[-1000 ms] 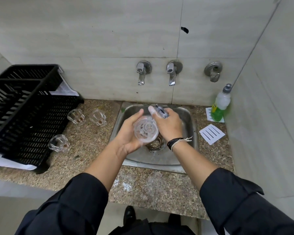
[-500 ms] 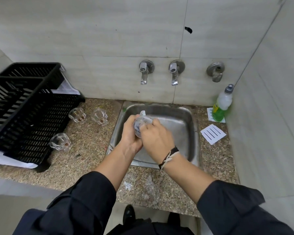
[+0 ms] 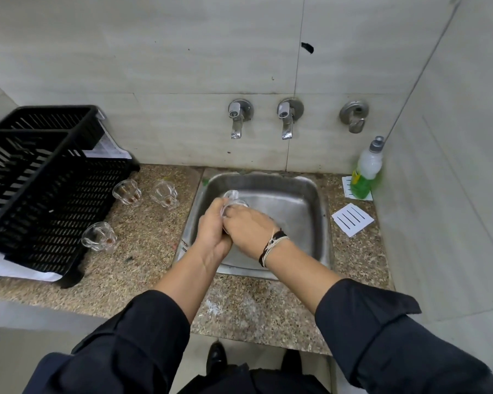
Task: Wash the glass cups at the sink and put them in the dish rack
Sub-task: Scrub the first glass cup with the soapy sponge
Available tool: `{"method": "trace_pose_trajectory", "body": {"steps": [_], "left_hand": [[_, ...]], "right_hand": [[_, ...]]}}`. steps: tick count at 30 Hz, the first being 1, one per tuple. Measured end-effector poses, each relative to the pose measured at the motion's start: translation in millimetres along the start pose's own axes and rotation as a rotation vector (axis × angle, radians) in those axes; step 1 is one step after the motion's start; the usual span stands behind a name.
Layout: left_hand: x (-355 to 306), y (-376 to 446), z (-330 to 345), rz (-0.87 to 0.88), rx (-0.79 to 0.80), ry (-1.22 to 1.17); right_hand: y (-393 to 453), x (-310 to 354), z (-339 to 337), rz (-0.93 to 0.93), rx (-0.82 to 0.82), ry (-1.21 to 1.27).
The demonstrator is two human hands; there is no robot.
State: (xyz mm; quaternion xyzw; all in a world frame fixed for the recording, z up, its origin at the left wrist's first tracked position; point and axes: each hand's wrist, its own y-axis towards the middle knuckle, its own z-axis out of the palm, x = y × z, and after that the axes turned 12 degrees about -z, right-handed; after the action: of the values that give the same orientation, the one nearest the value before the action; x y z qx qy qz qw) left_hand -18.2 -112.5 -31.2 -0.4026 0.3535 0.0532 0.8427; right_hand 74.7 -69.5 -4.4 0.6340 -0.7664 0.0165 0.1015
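Over the sink (image 3: 319, 223), the left hand (image 3: 211, 231) grips a glass cup (image 3: 232, 199); the right hand (image 3: 251, 227), previously alongside, now closes over it, rubbing. Three unwashed cups (image 3: 98, 237) wait at nine o'clock beside the dish rack (image 3: 40, 189), so washing has barely begun.

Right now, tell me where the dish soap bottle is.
In the head view, the dish soap bottle stands at the far right of the counter in the wall corner, right of the sink, on a white card.
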Motion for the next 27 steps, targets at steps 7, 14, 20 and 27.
{"method": "trace_pose_trajectory", "body": {"steps": [7, 14, 20, 27], "left_hand": [[10.3, 2.2, -0.8, -0.071, -0.019, -0.132], [11.8, 12.2, 2.5, -0.166, 0.184, -0.255], [29.6, 18.1, 40.5, -0.191, 0.326, -0.244], [53.9, 27.2, 72.6, -0.293, 0.422, -0.312]], "right_hand": [[-28.5, -2.9, -9.5, 0.848, -0.517, 1.905], [-92.9, -53.1, -6.6, 0.912, -0.614, 1.628], [-152.4, -168.7, 75.0, 1.328, -0.918, 1.335], [-164.3, -210.2, 78.1, 1.603, -1.262, 1.353]]}}
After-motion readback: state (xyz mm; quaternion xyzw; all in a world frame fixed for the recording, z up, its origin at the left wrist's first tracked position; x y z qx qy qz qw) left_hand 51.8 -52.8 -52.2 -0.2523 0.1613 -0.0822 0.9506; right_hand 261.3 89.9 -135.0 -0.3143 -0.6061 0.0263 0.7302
